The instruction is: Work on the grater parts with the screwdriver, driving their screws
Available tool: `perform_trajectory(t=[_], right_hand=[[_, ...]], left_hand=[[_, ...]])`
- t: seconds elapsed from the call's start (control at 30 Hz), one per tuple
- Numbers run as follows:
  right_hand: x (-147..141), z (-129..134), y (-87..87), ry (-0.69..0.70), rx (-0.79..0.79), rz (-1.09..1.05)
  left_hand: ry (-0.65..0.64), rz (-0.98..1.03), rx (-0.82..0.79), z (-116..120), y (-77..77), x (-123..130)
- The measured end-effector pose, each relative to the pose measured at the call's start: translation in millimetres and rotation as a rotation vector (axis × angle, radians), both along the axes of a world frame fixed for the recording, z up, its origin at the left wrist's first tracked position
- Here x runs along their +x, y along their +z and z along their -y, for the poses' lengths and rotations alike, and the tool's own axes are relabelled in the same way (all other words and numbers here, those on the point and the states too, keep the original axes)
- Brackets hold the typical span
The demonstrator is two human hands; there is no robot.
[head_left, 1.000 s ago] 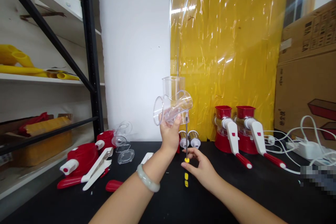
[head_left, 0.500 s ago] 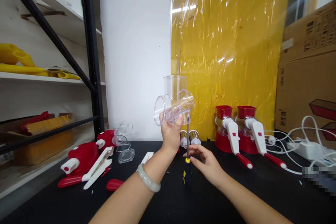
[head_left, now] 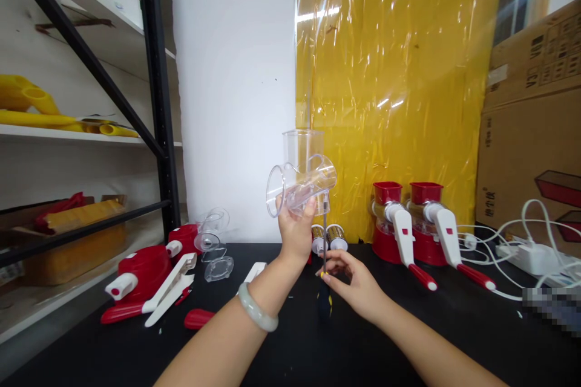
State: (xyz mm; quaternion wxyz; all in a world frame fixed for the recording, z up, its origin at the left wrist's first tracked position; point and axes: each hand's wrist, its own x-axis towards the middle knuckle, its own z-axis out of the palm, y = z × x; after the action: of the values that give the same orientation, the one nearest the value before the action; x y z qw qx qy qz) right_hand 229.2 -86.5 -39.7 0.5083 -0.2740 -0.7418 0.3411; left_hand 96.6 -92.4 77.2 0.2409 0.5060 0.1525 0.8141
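A right hand (head_left: pixel 347 281) pinches the upper handle of an upright screwdriver (head_left: pixel 324 299), while a braceleted left hand (head_left: pixel 297 230) clamps a clear plastic housing (head_left: pixel 302 178) above the black table (head_left: pixel 363 347), the tool's tip at its underside. Beyond, two red-and-white hand-cranked machines (head_left: pixel 408 227) stand before a yellow plastic sheet (head_left: pixel 390 72).

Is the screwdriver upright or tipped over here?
Upright: the screwdriver runs almost vertically, its tip up at the clear plastic housing, its dark handle pointing down beside the right hand.
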Motion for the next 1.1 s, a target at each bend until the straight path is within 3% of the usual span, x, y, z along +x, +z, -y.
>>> perform_trajectory(t=[0.5, 0.8, 1.1], right_hand=[[-10.0, 4.9, -1.6, -0.059, -0.054, -0.068], [-11.6, 3.2, -5.6, -0.067, -0.07, -0.1], [-11.5, 12.6, 3.5, -0.266, 0.081, 0.007]], left_hand=[[0.072, -0.001, 0.003, -4.0, -3.0, -0.5], [0.049, 0.013, 0.003, -0.9, -1.9, 2.1], [0.113, -0.031, -0.01, 9.4, -0.4, 7.4]])
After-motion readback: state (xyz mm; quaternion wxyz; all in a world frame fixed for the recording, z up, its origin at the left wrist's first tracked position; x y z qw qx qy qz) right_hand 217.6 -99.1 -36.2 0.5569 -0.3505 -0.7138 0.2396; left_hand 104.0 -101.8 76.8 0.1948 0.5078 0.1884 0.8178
